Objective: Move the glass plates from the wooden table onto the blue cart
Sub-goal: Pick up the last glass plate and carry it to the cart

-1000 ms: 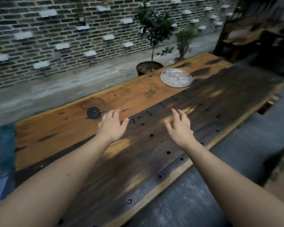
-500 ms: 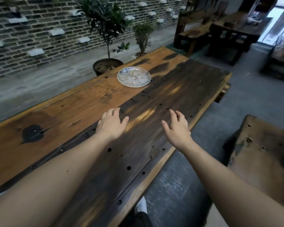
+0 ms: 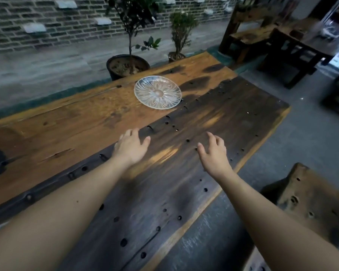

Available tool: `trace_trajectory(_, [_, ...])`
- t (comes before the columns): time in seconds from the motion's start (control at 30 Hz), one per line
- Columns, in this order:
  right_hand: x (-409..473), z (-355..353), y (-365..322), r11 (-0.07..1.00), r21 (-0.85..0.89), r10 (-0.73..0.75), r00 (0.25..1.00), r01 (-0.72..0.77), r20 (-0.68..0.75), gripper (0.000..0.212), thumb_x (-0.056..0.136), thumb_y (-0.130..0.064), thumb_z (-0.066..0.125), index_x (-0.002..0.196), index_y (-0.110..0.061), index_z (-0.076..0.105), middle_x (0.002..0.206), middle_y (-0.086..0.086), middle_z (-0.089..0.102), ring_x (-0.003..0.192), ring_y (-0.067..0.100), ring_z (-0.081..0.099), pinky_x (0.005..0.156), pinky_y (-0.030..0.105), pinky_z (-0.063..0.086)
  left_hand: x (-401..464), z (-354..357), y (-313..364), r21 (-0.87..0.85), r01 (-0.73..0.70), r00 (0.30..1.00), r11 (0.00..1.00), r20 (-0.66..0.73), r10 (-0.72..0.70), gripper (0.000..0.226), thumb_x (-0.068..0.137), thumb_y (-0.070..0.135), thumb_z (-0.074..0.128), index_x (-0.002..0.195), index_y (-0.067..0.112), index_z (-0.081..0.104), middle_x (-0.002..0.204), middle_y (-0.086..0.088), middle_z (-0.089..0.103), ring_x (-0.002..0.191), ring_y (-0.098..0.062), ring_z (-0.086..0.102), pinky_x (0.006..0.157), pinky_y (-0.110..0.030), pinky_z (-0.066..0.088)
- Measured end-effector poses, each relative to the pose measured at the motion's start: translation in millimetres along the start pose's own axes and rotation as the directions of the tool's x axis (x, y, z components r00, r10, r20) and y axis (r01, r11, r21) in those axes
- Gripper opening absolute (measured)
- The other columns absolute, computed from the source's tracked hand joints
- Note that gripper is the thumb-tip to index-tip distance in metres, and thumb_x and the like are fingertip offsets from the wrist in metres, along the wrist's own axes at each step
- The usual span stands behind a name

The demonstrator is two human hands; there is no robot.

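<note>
A clear glass plate (image 3: 158,92) with a petal pattern lies flat on the long wooden table (image 3: 70,124), towards its far side. My left hand (image 3: 130,146) hovers over the table a short way in front of the plate, fingers apart and holding nothing. My right hand (image 3: 214,153) is beside it to the right, also spread and holding nothing, above the dark half of the tabletop. Neither hand touches the plate. The blue cart is out of view.
Two potted plants (image 3: 128,63) stand on the floor behind the table's far edge, before a brick wall. A rough wooden stool (image 3: 309,200) sits at the lower right. Dark wooden furniture (image 3: 282,42) fills the back right.
The view has swung right and moved along the table, so the plate now appears closer and nearer the centre. Both hands stay open and have come nearer the plate.
</note>
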State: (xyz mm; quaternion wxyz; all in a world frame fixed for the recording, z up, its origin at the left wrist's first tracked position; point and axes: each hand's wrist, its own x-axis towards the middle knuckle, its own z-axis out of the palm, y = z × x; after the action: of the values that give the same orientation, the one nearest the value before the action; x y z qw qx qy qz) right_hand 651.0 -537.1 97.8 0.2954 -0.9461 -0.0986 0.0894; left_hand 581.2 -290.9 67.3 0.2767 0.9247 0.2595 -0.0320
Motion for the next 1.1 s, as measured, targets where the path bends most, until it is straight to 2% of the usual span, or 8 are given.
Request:
trace_trajectory(0.1, [40,-7,-5,1.0,0.004,-0.008,1.0,0.008,0.014,0.059,0.097,-0.046,0.039,0.149,-0.023,0.023,0.155,0.005,0.021,0.142,0.031,0.022,0.111,0.057,0.028,25,0,6,-0.025,0.034,0.999,0.999,-0.025,-0.034,0.069,0.094,0.058,0.034,0.147,0.014,0.032,0.151,-0.009,0.037,0.137,-0.034,0.036,0.112,-0.048,0.033])
trace_trajectory(0.4, [165,-5,-2,0.996,0.058,-0.07,0.992,0.064,0.107,0.057,0.098,-0.039,0.042,0.149,-0.019,0.026,0.152,0.011,0.024,0.14,0.033,0.028,0.111,0.055,0.029,100,11,30,-0.031,0.195,0.979,0.98,-0.053,-0.197,0.068,0.095,0.054,0.04,0.147,0.01,0.035,0.15,-0.016,0.039,0.138,-0.035,0.036,0.115,-0.042,0.03])
trace_trajectory(0.5, [228,-1,5,0.991,0.091,-0.108,0.98,0.094,0.165,0.057,0.097,-0.038,0.043,0.149,-0.018,0.027,0.151,0.012,0.025,0.135,0.034,0.037,0.112,0.051,0.03,135,17,56,-0.038,0.287,0.953,0.957,-0.09,-0.289,0.064,0.096,0.05,0.042,0.145,0.01,0.037,0.149,-0.016,0.04,0.138,-0.034,0.037,0.115,-0.039,0.03])
trace_trajectory(0.57, [260,1,11,0.987,0.121,-0.13,0.975,0.109,0.182,0.056,0.097,-0.037,0.044,0.148,-0.017,0.029,0.151,0.012,0.026,0.137,0.034,0.035,0.114,0.047,0.029,153,21,69,-0.041,0.326,0.94,0.944,-0.095,-0.328,0.062,0.096,0.049,0.043,0.144,0.01,0.038,0.148,-0.016,0.04,0.138,-0.033,0.039,0.114,-0.038,0.031])
trace_trajectory(0.8, [353,10,23,0.981,0.17,-0.136,0.956,0.093,0.258,0.056,0.098,-0.031,0.045,0.148,-0.011,0.03,0.149,0.019,0.029,0.135,0.038,0.036,0.114,0.043,0.028,218,30,100,-0.029,0.408,0.908,0.913,-0.089,-0.409,0.06,0.096,0.048,0.043,0.143,0.011,0.04,0.145,-0.015,0.044,0.136,-0.033,0.041,0.111,-0.037,0.033])
trace_trajectory(0.93, [393,24,23,0.98,0.181,-0.128,0.947,0.076,0.294,0.056,0.097,-0.031,0.046,0.147,-0.011,0.031,0.147,0.02,0.032,0.132,0.038,0.039,0.113,0.045,0.03,249,39,100,-0.036,0.45,0.888,0.892,-0.085,-0.451,0.057,0.097,0.045,0.044,0.14,0.008,0.042,0.143,-0.017,0.045,0.134,-0.033,0.042,0.11,-0.034,0.032])
trace_trajectory(1.1, [435,51,22,0.979,0.198,-0.103,0.937,0.038,0.332,0.054,0.096,-0.029,0.047,0.145,-0.011,0.034,0.144,0.019,0.034,0.131,0.036,0.04,0.113,0.041,0.03,287,57,90,-0.077,0.511,0.856,0.856,-0.045,-0.515,0.056,0.096,0.045,0.045,0.138,0.009,0.044,0.142,-0.016,0.047,0.134,-0.033,0.043,0.111,-0.037,0.033])
